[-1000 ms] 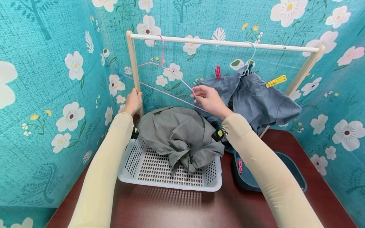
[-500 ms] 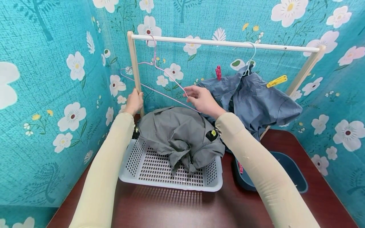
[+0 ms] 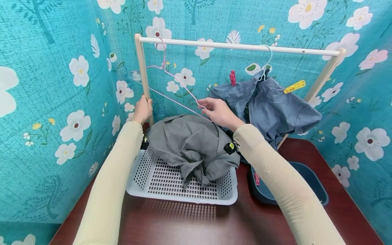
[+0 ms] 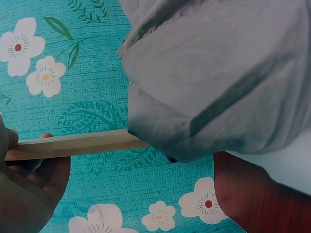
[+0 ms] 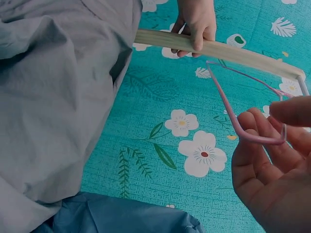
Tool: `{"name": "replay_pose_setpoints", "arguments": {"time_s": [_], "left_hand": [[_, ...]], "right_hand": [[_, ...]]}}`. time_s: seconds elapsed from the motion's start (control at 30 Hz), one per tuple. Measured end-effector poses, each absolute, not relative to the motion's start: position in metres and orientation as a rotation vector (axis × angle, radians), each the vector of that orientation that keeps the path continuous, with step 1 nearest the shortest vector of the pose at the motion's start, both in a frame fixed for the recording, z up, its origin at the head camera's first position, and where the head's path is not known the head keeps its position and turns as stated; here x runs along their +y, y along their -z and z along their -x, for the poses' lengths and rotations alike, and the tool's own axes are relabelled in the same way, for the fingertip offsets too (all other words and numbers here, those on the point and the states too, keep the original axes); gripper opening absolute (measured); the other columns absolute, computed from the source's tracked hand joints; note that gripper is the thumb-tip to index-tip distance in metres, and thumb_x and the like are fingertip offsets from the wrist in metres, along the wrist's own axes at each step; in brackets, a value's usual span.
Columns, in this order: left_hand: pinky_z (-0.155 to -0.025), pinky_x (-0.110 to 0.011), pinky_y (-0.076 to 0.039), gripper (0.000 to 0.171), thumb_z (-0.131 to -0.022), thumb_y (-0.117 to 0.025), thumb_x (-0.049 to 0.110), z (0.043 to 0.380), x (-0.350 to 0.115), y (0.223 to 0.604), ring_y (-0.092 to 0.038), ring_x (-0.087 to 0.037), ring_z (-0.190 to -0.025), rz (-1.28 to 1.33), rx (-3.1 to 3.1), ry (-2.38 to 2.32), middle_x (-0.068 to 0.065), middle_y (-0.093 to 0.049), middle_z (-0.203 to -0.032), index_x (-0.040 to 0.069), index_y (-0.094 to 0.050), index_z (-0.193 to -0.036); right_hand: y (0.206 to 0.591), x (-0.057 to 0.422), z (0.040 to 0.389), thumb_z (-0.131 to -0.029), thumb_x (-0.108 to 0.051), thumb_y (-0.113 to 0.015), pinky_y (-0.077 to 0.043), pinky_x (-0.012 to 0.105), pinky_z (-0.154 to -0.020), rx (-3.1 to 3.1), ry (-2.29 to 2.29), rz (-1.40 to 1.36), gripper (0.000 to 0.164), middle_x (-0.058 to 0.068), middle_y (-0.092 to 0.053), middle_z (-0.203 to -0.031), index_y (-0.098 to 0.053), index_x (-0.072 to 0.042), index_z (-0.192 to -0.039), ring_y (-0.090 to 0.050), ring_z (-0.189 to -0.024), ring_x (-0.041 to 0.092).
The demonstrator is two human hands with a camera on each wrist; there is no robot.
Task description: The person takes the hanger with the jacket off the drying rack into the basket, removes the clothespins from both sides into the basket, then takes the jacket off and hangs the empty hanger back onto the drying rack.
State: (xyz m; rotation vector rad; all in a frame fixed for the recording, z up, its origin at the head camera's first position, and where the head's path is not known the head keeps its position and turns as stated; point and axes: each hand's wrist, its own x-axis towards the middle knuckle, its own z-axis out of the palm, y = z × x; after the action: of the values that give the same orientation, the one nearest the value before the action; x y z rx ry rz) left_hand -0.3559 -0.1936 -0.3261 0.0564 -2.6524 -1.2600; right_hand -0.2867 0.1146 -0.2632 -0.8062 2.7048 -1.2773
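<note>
My left hand (image 3: 143, 109) grips the left wooden post (image 3: 142, 64) of a clothes rack, low down, above a heap of grey cloth (image 3: 186, 136). From the white rail (image 3: 199, 43) hangs a pink wire hanger (image 5: 224, 99) carrying nothing, close to that post. Its near lower corner lies between the thumb and bent fingers of my right hand (image 3: 221, 112). The hanger stands turned at an angle to the rail, with its far end behind the post. The right wrist view shows the corner crossing in front of the curled fingers.
A pale grey perforated basket (image 3: 180, 200) holds the grey cloth on a dark red table (image 3: 171, 224). To the right, a blue garment (image 3: 278, 109) hangs on a light blue hanger (image 3: 269, 56), with a yellow clothespin (image 3: 294, 86) and a pink one. Below stands a dark blue tub (image 3: 315, 175).
The hanger's hook has slid left along the rail and its near corner has moved left and slightly down with my right hand. My left hand stays on the post.
</note>
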Motion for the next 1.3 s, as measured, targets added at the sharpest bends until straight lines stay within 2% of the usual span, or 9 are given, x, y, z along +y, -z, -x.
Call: {"name": "replay_pose_setpoints", "arguments": {"time_s": [0.1,0.33,0.43,0.63,0.9,1.07,1.2,1.3], "left_hand": [[-0.063,-0.039,-0.041,0.042,-0.104,-0.023,0.033,0.355,-0.197,0.326,-0.047,-0.028,-0.076,-0.052,-2.659,1.276,-0.017,-0.045,-0.094,0.001,-0.036,-0.129],[-0.07,-0.042,-0.041,0.039,-0.103,-0.029,0.027,0.337,-0.208,0.321,-0.048,-0.033,-0.088,-0.024,-2.845,1.18,-0.021,-0.043,-0.101,-0.007,-0.038,-0.121],[-0.075,-0.043,-0.042,0.043,-0.101,-0.033,0.027,0.328,-0.211,0.322,-0.048,-0.034,-0.091,-0.033,-2.996,1.124,-0.023,-0.045,-0.104,-0.009,-0.038,-0.123],[-0.091,-0.049,-0.038,0.058,-0.102,-0.035,0.03,0.314,-0.213,0.325,-0.044,-0.036,-0.106,-0.007,-3.213,1.108,-0.028,-0.042,-0.122,-0.014,-0.027,-0.138],[-0.092,-0.049,-0.04,0.06,-0.102,-0.035,0.033,0.308,-0.207,0.331,-0.044,-0.039,-0.117,0.017,-3.368,0.98,-0.031,-0.04,-0.128,-0.015,-0.03,-0.137],[-0.087,-0.047,-0.045,0.058,-0.101,-0.041,0.031,0.31,-0.205,0.342,-0.046,-0.036,-0.113,-0.001,-3.378,1.109,-0.027,-0.042,-0.127,-0.016,-0.033,-0.135],[-0.079,-0.043,-0.047,0.053,-0.098,-0.047,0.029,0.312,-0.2,0.347,-0.051,-0.03,-0.097,0.017,-3.368,1.026,-0.025,-0.048,-0.115,-0.015,-0.043,-0.128],[-0.081,-0.044,-0.047,0.052,-0.097,-0.051,0.028,0.312,-0.192,0.349,-0.054,-0.032,-0.096,0.043,-3.388,0.852,-0.028,-0.051,-0.114,-0.016,-0.045,-0.126]], "right_hand": [[0.266,0.119,0.284,-0.098,-0.016,-0.053,-0.048,0.036,-0.082,2.704,1.247,0.806,0.038,0.006,-0.059,-0.126,-0.051,-0.013,-0.135,-0.055,-0.112,0.017],[0.269,0.143,0.271,-0.096,-0.024,-0.058,-0.043,0.04,-0.092,2.74,1.153,0.722,0.044,0.008,-0.056,-0.125,-0.046,-0.011,-0.136,-0.052,-0.115,0.022],[0.271,0.161,0.265,-0.097,-0.027,-0.055,-0.042,0.042,-0.093,2.729,1.119,0.661,0.045,0.01,-0.054,-0.128,-0.045,-0.01,-0.137,-0.051,-0.116,0.025],[0.286,0.205,0.263,-0.1,-0.029,-0.049,-0.041,0.047,-0.094,2.527,1.186,0.476,0.046,0.018,-0.047,-0.133,-0.041,-0.004,-0.138,-0.05,-0.115,0.033],[0.324,0.244,0.264,-0.103,-0.026,-0.041,-0.048,0.041,-0.088,2.28,1.212,0.254,0.047,0.029,-0.04,-0.131,-0.035,0.006,-0.136,-0.051,-0.112,0.035],[0.346,0.248,0.262,-0.101,-0.024,-0.044,-0.052,0.038,-0.078,2.312,1.093,0.15,0.048,0.032,-0.044,-0.123,-0.035,0.01,-0.134,-0.059,-0.101,0.036],[0.357,0.245,0.262,-0.1,-0.029,-0.046,-0.054,0.038,-0.072,2.3,1.01,0.092,0.066,0.037,-0.044,-0.124,-0.019,0.014,-0.142,-0.064,-0.091,0.036],[0.366,0.243,0.262,-0.099,-0.038,-0.046,-0.055,0.039,-0.068,2.268,0.989,0.035,0.077,0.036,-0.051,-0.117,-0.01,0.013,-0.144,-0.066,-0.081,0.033]]}}
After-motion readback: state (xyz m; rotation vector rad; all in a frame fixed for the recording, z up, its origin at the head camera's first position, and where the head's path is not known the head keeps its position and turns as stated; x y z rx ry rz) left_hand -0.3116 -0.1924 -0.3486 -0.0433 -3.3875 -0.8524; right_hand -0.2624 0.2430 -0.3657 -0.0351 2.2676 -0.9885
